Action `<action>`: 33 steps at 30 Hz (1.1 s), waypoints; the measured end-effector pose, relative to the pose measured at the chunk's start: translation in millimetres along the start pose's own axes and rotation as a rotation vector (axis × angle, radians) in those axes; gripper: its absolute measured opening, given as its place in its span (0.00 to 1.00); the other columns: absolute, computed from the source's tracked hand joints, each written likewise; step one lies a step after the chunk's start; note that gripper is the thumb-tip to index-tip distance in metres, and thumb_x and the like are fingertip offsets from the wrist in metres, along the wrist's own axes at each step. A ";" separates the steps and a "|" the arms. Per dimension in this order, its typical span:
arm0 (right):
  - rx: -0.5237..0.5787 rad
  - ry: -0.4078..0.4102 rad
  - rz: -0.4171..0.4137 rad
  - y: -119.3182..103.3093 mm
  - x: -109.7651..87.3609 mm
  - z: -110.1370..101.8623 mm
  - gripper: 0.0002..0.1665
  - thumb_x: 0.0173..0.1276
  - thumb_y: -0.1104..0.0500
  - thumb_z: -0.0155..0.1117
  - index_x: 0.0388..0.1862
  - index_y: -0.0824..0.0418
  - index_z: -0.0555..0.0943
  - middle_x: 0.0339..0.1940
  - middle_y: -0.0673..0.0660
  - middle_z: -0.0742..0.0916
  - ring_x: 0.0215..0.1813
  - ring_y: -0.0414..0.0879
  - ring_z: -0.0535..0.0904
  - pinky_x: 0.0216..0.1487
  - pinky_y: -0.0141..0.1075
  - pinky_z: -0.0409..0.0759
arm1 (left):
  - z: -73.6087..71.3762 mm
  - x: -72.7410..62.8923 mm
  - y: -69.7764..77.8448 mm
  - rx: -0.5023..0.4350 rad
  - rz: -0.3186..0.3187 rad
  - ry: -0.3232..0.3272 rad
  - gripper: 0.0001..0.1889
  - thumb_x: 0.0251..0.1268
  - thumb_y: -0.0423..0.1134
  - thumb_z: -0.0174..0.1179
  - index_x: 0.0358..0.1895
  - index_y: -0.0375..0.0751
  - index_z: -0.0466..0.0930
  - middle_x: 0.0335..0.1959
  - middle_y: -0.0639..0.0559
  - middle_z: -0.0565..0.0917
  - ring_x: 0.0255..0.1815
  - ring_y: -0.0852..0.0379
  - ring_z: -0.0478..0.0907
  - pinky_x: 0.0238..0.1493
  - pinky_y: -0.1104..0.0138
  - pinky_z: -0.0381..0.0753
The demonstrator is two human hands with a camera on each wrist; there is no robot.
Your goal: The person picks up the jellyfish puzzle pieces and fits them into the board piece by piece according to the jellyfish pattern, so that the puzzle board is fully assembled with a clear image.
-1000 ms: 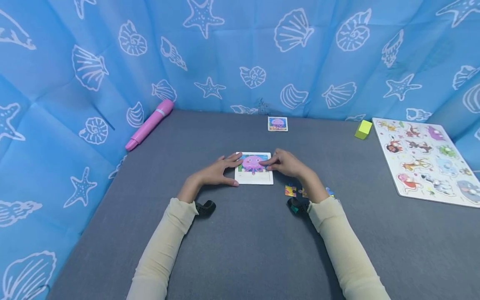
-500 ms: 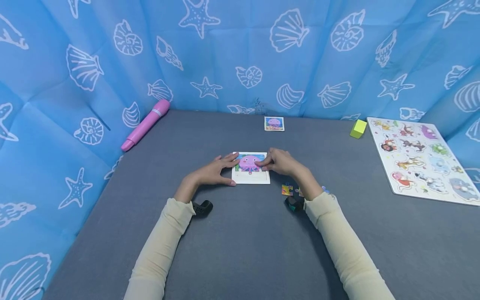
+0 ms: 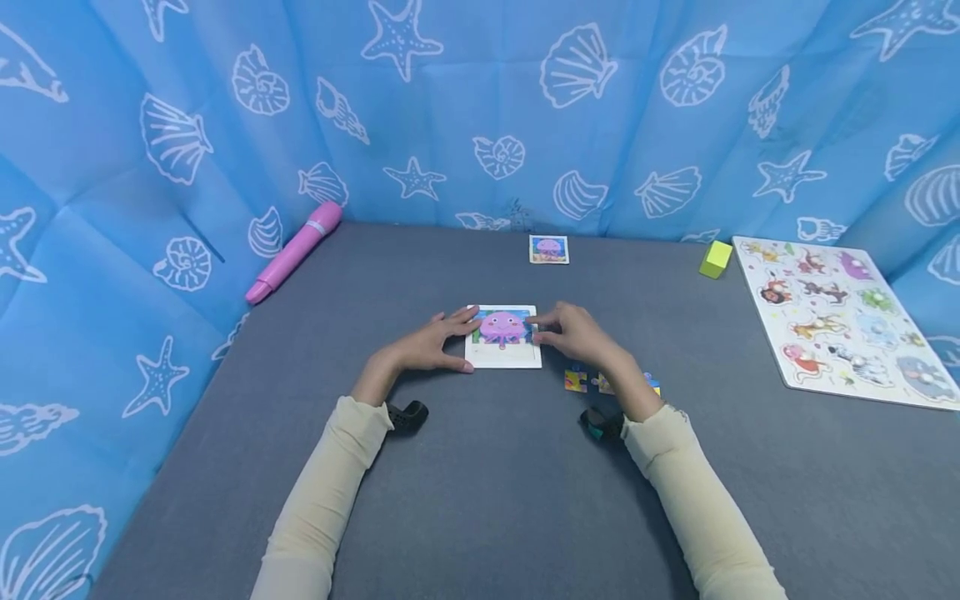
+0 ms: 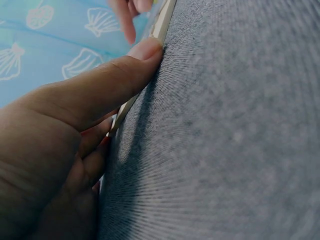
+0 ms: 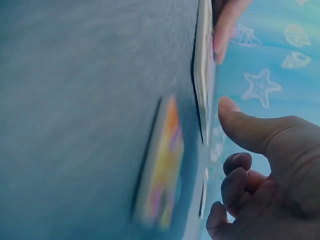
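A small wooden jigsaw board [image 3: 504,358] lies on the grey table, its upper part showing a pink jellyfish picture and its lower strip bare. My left hand [image 3: 431,342] rests along its left side, with straight fingers over the upper left and the thumb at the lower left corner. In the left wrist view that thumb [image 4: 142,52] presses the board's edge. My right hand [image 3: 577,333] is at the board's right edge, thumb and forefinger apart with nothing between them. Loose jigsaw pieces [image 3: 576,381] lie below the right hand, partly covered by the wrist; one piece [image 5: 162,170] looms near the right wrist camera.
A small jellyfish picture card [image 3: 549,249] lies at the back. A yellow-green block [image 3: 716,259] and a large animal peg puzzle [image 3: 832,375] are at the right. A pink microphone-shaped toy [image 3: 295,252] lies back left, by the blue shell-patterned curtain [image 3: 450,92].
My right fingers have drawn back to the right from the jellyfish picture, and thumb and forefinger have spread apart. The left hand stays on the board.
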State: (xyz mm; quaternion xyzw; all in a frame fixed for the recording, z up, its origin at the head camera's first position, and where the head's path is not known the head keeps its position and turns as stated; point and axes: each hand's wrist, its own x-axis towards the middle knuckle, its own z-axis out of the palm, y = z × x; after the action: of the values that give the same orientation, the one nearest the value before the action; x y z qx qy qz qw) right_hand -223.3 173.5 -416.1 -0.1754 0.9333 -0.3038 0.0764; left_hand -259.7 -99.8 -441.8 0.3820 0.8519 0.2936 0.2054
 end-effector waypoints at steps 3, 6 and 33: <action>0.021 0.033 0.036 5.8 -16.7 -4.4 0.21 0.61 0.59 0.64 0.53 0.63 0.80 0.22 0.54 0.65 0.25 0.45 0.57 0.27 0.34 0.58 | 0.6 0.4 0.4 -0.003 0.006 0.003 0.43 0.55 0.49 0.64 0.72 0.44 0.50 0.76 0.48 0.43 0.76 0.51 0.37 0.74 0.52 0.33; 0.026 0.041 0.077 9.2 -32.9 -9.1 0.22 0.60 0.57 0.65 0.53 0.62 0.79 0.23 0.54 0.65 0.26 0.45 0.56 0.26 0.34 0.56 | -0.7 -0.2 0.8 -0.003 0.013 0.009 0.43 0.55 0.48 0.64 0.72 0.43 0.50 0.75 0.47 0.43 0.76 0.50 0.38 0.73 0.51 0.33; -0.008 0.115 0.072 31.6 -82.4 -3.4 0.20 0.49 0.56 0.74 0.44 0.57 0.85 0.22 0.53 0.67 0.25 0.40 0.54 0.25 0.31 0.53 | 0.7 2.9 2.0 0.019 -0.012 -0.003 0.44 0.55 0.50 0.64 0.72 0.45 0.50 0.75 0.51 0.43 0.76 0.52 0.38 0.74 0.52 0.34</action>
State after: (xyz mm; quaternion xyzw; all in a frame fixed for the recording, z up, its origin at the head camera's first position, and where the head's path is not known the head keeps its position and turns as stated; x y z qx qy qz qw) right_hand -156.7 230.0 -429.3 -0.1241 0.9431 -0.3069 0.0329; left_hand -260.1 -96.2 -441.4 0.3793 0.8565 0.2837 0.2049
